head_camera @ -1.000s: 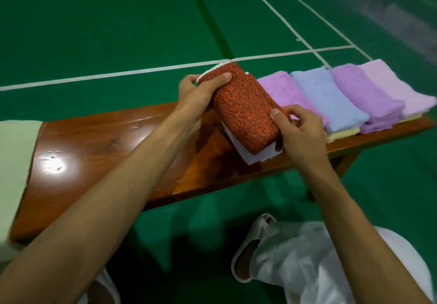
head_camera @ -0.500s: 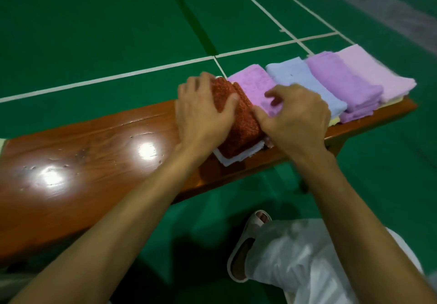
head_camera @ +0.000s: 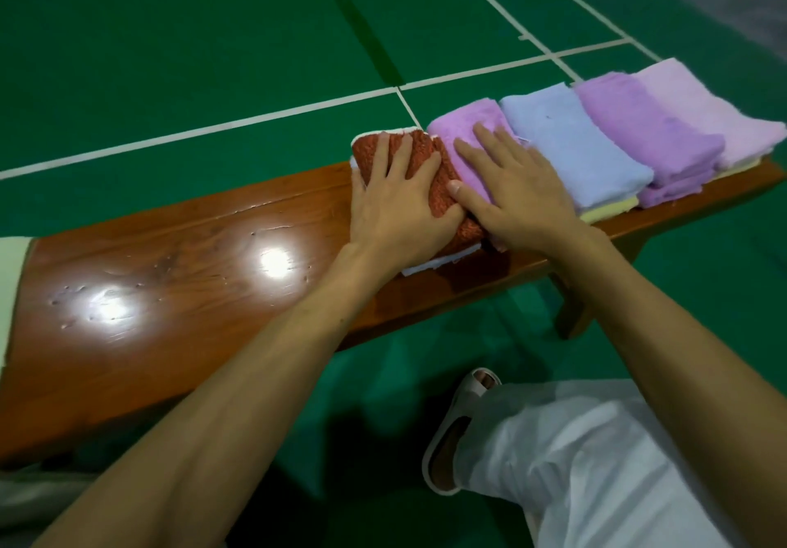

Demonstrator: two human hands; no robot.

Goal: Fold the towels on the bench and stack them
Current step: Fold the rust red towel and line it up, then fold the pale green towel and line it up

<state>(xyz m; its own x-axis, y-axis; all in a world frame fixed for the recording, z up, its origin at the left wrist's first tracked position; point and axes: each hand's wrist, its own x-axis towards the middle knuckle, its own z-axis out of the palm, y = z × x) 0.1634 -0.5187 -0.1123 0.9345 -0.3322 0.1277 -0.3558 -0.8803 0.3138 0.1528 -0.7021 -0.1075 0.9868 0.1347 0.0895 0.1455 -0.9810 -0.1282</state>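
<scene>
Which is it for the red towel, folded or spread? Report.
Folded: the red towel lies as a compact thick block on the bench, white layer peeking out underneath, left hand flat on it.

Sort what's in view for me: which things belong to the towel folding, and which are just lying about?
Job: red towel under the left hand; pink towel under the right hand; blue towel, purple towel, pale pink towel in the folded row; bench; pale cloth at the bench's left end, possibly another towel.
Lying about: sandal; white court lines.
</scene>
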